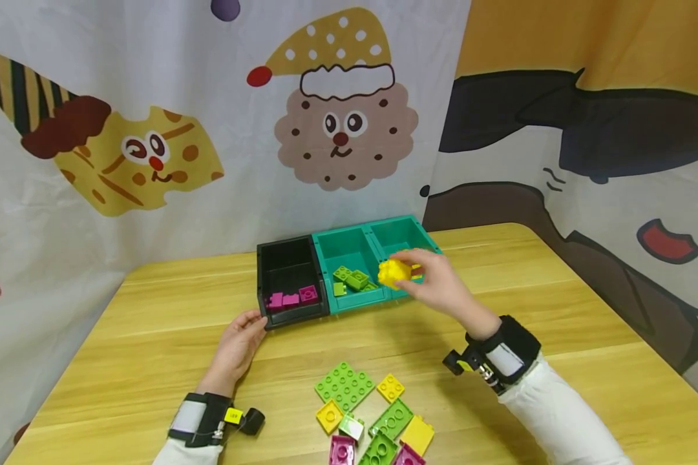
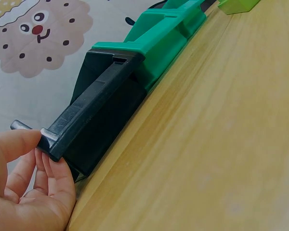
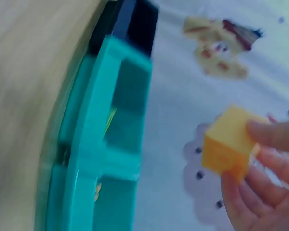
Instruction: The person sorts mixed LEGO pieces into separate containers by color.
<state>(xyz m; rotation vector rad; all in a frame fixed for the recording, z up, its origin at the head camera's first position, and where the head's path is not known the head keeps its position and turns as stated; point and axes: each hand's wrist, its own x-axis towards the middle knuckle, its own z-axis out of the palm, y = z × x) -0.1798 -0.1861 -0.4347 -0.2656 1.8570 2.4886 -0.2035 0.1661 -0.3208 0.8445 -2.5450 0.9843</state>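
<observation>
My left hand (image 1: 238, 342) pinches the near left corner of the black bin (image 1: 296, 316), thumb on the rim and fingers beneath it in the left wrist view. Several magenta building blocks (image 1: 307, 294) lie inside that bin. Above the front of the teal bins, my right hand (image 1: 439, 287) holds a yellow building block (image 1: 393, 273) between thumb and fingers. The right wrist view shows the same block (image 3: 229, 137) raised off the bins. Green blocks (image 1: 357, 279) lie in the middle teal bin (image 1: 357, 303). Yellow shows in the right teal bin (image 1: 404, 221), partly hidden by my right hand.
Near the table's front lie loose blocks: a wide green one (image 1: 344, 386), a small yellow one (image 1: 391, 387), a green one (image 1: 391, 418), a magenta one (image 1: 342, 450) and several others. A printed curtain (image 1: 221, 77) hangs behind the wooden table (image 1: 169, 303).
</observation>
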